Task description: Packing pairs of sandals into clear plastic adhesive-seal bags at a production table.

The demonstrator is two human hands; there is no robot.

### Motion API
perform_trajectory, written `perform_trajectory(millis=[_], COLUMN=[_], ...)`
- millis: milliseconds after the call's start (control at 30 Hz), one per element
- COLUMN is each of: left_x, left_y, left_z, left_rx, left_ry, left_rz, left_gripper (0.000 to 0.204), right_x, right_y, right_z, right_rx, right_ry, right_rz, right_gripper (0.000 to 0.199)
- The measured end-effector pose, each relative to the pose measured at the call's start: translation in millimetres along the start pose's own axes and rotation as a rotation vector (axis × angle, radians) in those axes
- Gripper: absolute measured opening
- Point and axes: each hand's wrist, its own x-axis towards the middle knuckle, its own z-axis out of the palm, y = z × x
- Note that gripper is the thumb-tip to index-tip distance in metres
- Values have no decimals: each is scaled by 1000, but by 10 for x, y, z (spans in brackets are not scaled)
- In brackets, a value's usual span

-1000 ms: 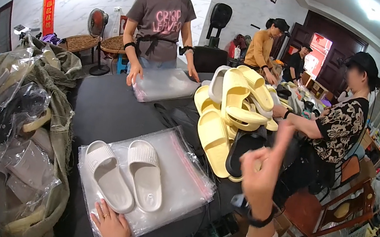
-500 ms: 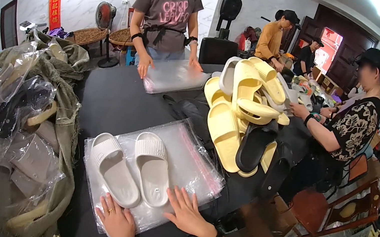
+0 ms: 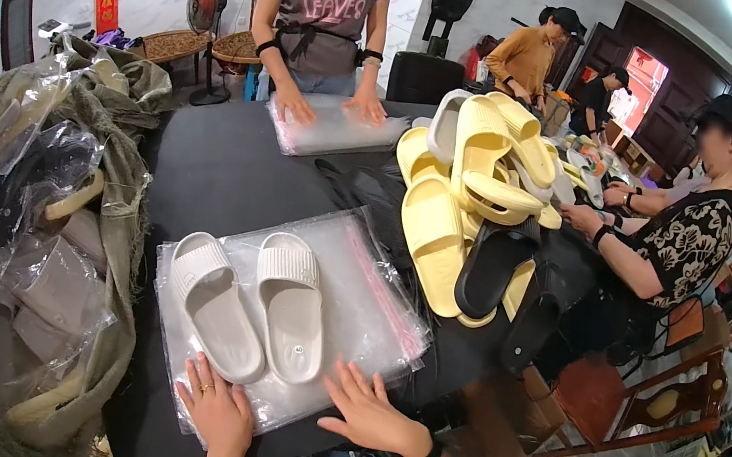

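Right now both your hands lie flat and open, left hand [image 3: 218, 413] and right hand [image 3: 372, 414], on the stack of clear bags [image 3: 371, 313] at the table's [image 3: 229, 170] near edge, beside the white slippers [image 3: 249, 311]; next, bagging them needs a bag's mouth opened.

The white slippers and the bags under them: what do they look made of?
White slippers: probably moulded foam or soft rubber, matte, with thick soles and ribbed straps. Clear bags: thin glossy plastic film, see-through and wrinkled, with a pink strip along one edge. Left hand and right hand rest flat on the stack.
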Motion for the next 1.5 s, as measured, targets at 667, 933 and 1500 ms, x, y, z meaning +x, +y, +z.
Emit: perform_trajectory(millis=[667,933,1500], left_x=[14,4,62], left_y=[44,-10,133], left_z=[-16,20,7], left_rx=[-56,-77,-76], left_ry=[51,126,127], left_rz=[29,68,97], left_gripper=[44,45,55], right_x=[1804,1994,2955], right_y=[-93,-237,890], right_z=[-11,-354,-1326], right_rx=[-100,-7,-64], right_ry=[253,162,571], right_rz=[-112,-56,-49], right_gripper=[46,41,29])
